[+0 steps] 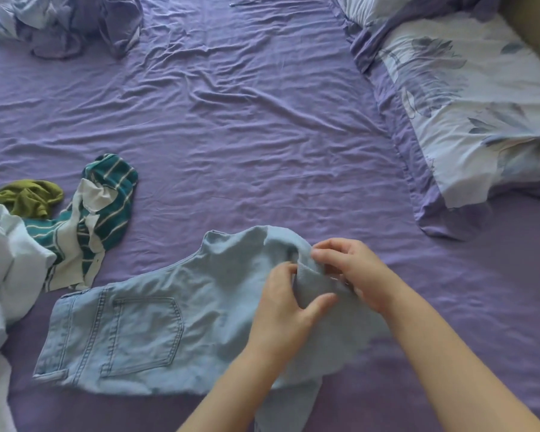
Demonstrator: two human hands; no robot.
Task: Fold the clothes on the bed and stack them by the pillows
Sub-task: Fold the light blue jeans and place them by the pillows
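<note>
Light blue jeans lie across the purple sheet at the near middle, waistband and back pocket to the left. My left hand and my right hand both pinch a bunched fold of the jeans' leg at the right end, lifting it slightly. A teal-and-white striped shirt lies crumpled to the left, with an olive green garment beside it and white clothes at the left edge. A floral pillow rests at the right.
The purple bed sheet is wrinkled between the clothes and the pillow. A crumpled purple and pale blue duvet sits at the top left. A second pillow shows at the top right.
</note>
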